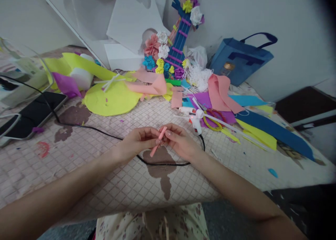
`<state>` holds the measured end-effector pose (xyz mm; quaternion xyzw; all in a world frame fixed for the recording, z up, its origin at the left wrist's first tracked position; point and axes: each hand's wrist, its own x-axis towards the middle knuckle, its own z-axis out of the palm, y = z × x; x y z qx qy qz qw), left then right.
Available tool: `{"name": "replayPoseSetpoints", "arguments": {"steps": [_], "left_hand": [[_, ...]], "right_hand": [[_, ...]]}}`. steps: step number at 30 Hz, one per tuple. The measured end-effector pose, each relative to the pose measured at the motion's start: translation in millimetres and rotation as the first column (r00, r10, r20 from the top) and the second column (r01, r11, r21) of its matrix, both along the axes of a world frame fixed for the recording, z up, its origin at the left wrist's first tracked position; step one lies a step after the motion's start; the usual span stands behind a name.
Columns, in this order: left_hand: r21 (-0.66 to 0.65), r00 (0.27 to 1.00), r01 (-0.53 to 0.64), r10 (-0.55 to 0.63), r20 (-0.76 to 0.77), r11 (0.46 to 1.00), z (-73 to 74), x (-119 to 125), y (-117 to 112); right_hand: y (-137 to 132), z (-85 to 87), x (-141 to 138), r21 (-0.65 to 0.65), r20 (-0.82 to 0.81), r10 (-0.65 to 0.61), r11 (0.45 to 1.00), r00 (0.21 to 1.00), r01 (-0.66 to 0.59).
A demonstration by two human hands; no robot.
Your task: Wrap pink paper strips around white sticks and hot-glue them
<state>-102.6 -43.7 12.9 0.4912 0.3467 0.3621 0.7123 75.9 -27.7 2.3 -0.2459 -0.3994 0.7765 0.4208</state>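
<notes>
Both my hands meet over the middle of the table and pinch a narrow pink paper strip [158, 143] that slants from upper right to lower left. My left hand [138, 142] grips it with closed fingers from the left side. My right hand [180, 142] pinches its upper part from the right. A white hot glue gun [195, 122] with a lit red light lies just beyond my right hand, and its black cord [86, 127] runs under my wrists.
Cut paper sheets lie across the far table: a yellow-green circle [111, 100], pink pieces [222, 91], blue strips [273, 131]. A blue paper guitar with paper flowers [172, 46] leans on the wall beside a blue bag [240, 58]. A dark tablet [34, 114] lies left.
</notes>
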Motion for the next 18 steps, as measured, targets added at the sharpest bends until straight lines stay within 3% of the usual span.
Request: {"name": "replayPoseSetpoints", "arguments": {"steps": [12, 18], "left_hand": [[0.045, 0.998, -0.027, 0.029, -0.046, 0.999, 0.1, 1.2, -0.8], [-0.035, 0.997, -0.07, 0.07, -0.012, 0.997, 2.4, 4.2, -3.9]], "right_hand": [[-1.9, -0.4, -2.1, 0.032, 0.059, -0.071, 0.997, 0.996, 0.069], [-2.6, -1.9, -2.9, 0.05, 0.134, -0.134, 0.99, 0.982, 0.129]]}}
